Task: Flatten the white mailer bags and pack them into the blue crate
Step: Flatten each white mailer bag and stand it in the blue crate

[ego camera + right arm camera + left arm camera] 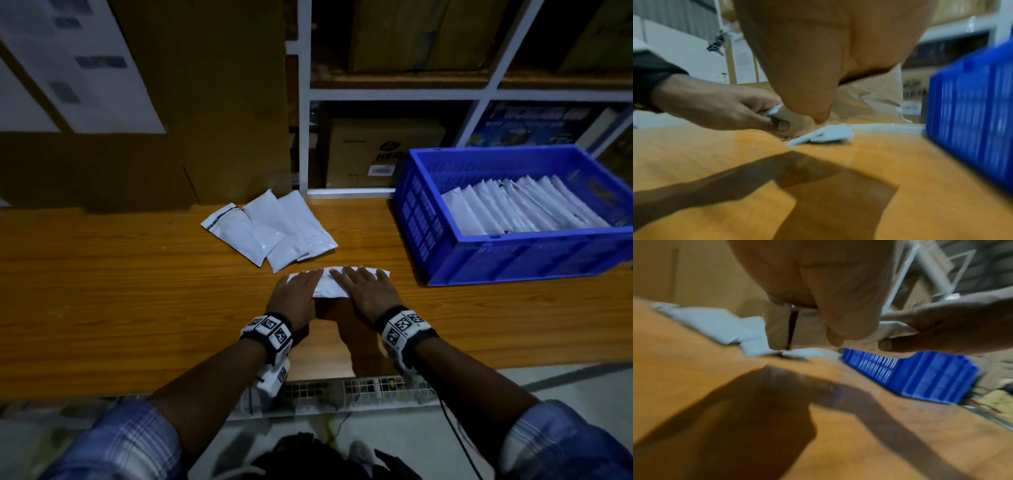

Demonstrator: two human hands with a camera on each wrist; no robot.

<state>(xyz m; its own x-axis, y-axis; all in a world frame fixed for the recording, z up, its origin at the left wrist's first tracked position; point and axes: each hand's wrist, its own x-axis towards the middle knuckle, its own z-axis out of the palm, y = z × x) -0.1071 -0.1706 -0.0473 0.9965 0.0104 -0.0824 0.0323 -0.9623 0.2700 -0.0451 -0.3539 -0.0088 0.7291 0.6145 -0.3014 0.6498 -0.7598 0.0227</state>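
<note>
**Q:** What lies nearest the viewer?

**A:** Two forearms in plaid sleeves (113, 442) with marker-patterned wrist bands (270, 330). Just beyond, both hands lie on one white mailer bag (325, 286) on the wooden table (102, 291). In the head view the left hand (294, 296) covers the bag's left end and the right hand (368, 291) its right end, fingers laid forward and fairly straight, palms down.

**Q:** Are the fingers pressing or gripping?

**A:** The head view reads as flat pressing. The right wrist view, though blurred, shows the left hand's thumb and fingers curled round the bag's near edge, so that hand appears to pinch it. No curl is visible on the right hand; its fingertips are hidden.

**Q:** What comes next, moving outward?

**A:** A loose pile of unpacked mailer bags (270, 228), three or four overlapping, lying flat on the table beyond the hands and apart from the bag being worked.

**Q:** And furthest?

**A:** To the right, the blue crate (445, 246) on the table, holding a long row of packed bags (524, 205) leaning edge-on. Behind stand a white shelf frame (303, 137) and a cardboard box (380, 150).

**Q:** How far along is the task, by this evidence?

**A:** Judged well advanced: most bags are already in the crate; one is being flattened, and the small pile remains.
</note>
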